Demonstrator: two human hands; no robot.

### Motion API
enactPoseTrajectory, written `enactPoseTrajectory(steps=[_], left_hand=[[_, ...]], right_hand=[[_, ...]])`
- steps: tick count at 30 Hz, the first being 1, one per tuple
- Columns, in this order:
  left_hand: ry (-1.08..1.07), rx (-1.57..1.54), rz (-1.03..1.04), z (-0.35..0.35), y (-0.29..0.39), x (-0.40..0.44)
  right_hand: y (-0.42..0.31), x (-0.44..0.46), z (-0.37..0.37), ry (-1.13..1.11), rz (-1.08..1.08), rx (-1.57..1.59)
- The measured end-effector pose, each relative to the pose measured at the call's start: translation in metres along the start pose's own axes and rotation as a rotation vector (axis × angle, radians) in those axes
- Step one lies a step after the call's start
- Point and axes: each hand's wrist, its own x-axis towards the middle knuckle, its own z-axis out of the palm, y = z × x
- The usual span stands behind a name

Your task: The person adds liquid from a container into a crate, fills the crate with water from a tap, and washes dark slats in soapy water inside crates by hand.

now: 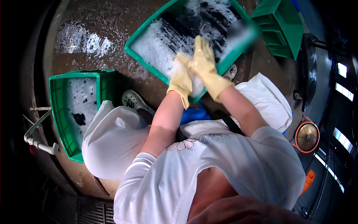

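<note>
I wear pale yellow rubber gloves on both hands. My right hand is over the near part of a green tub, its fingers stretched forward and holding nothing that shows. Close beside it, my left hand reaches into the white foam; its fingers are partly hidden by suds and by the right glove, so its grip cannot be made out. Dark water or dark material shows in streaks through the suds; which of these it is, I cannot tell.
A second green tub with foamy water stands at my left. Another green crate is at the far right. Suds lie on the wet brown floor. A white pipe runs at the left edge. An orange-rimmed round fan-like object stands at right.
</note>
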Motion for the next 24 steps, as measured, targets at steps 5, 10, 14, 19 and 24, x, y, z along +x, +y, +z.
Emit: enactPoseTrajectory(steps=[5, 10, 14, 19, 24], left_hand=[[0.017, -0.131, 0.138, -0.037, -0.006, 0.076], [0.074, -0.048, 0.109, 0.000, 0.000, 0.037], [0.005, 0.062, 0.079, -0.039, -0.012, 0.029], [0.063, -0.053, 0.029, 0.017, 0.012, -0.004], [0.229, 0.222, 0.260, -0.041, -0.015, 0.111]], right_hand=[[0.069, 0.072, -0.026, 0.228, -0.023, -0.274], [0.022, 0.044, -0.070, -0.152, 0.219, 0.261], [-0.022, -0.016, -0.044, -0.148, 0.099, 0.131], [0.024, 0.026, -0.001, 0.063, 0.064, -0.310], [0.065, 0.068, -0.030, 0.217, -0.019, -0.237]])
